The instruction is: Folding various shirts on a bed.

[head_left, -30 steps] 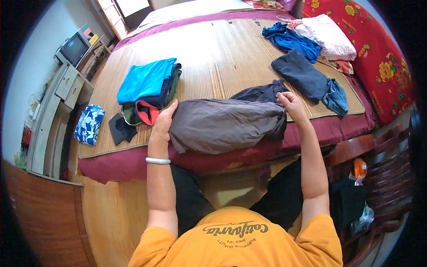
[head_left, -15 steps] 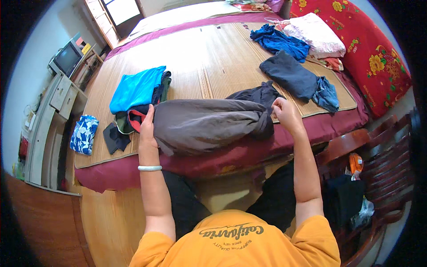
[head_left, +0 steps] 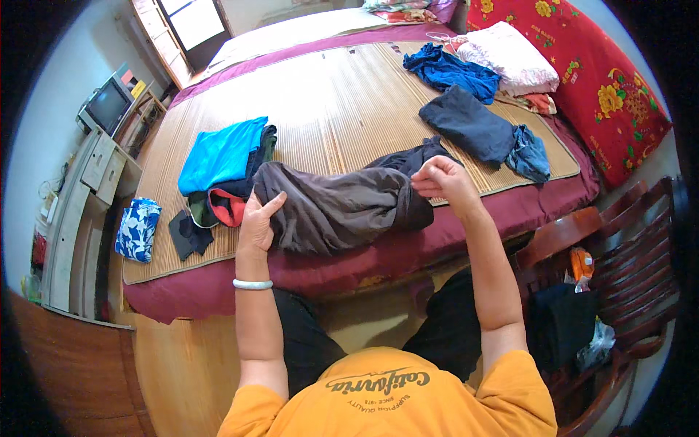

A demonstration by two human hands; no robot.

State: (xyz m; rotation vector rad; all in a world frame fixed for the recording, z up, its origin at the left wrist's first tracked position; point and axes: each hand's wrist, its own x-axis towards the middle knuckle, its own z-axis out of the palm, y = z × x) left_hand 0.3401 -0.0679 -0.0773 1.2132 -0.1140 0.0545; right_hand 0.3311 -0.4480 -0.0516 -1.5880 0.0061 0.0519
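A dark grey-brown garment hangs bunched between my hands over the bed's front edge; its exact kind cannot be made out. My left hand grips its left end, thumb in front and the other fingers partly hidden by cloth. At the right end, my right hand has its fingers pinched together on the fabric's upper edge. Behind that end, a black crumpled garment lies on the mat. Just left of my left hand sits a stack of folded clothes topped by a bright blue garment, with a red-trimmed piece underneath.
The bed holds a woven mat. At left lie a blue-and-white patterned cloth and a small dark cloth. At right are dark folded trousers, a blue garment and a pillow. A wooden chair stands beside me.
Both hands have moved closer together, the left one rightward and the right one leftward. The grey-brown garment, stretched smooth before, now sags and wrinkles between them.
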